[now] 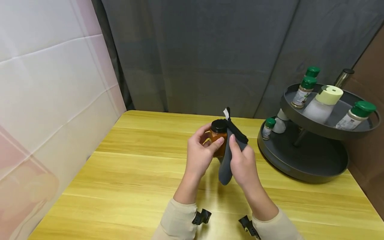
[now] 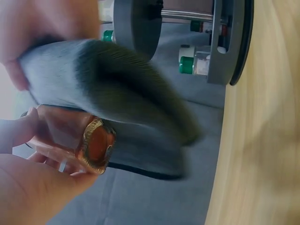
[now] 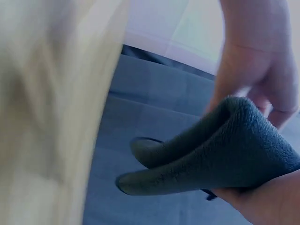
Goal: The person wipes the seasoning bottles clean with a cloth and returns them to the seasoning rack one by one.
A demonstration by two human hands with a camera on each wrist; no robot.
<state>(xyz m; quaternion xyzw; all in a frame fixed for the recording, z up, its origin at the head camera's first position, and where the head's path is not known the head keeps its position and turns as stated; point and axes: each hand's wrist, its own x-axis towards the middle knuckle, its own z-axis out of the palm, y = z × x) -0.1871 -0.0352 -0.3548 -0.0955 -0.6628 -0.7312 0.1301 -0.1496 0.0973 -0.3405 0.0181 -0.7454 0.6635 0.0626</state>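
Note:
My left hand [image 1: 201,151] grips a small glass jar [image 1: 218,135] with a black lid and orange-brown contents, held upright above the table. Its patterned glass base shows in the left wrist view, where the jar [image 2: 65,129] lies between thumb and fingers. My right hand [image 1: 243,161] holds a folded dark grey cloth [image 1: 225,170] with a black edge and a white tag. The cloth is against the jar's right side, thumb on top of it. In the right wrist view the folded cloth [image 3: 220,150] hides most of the jar.
A two-tier dark grey turntable rack [image 1: 303,175] stands at the right. Its upper tier bears green-capped spice bottles [image 1: 301,95] and a bottle with a pale yellow cap [image 1: 324,103]. A small green-capped bottle [image 1: 267,129] stands below. Under the hands spreads the wooden table [image 1: 135,173].

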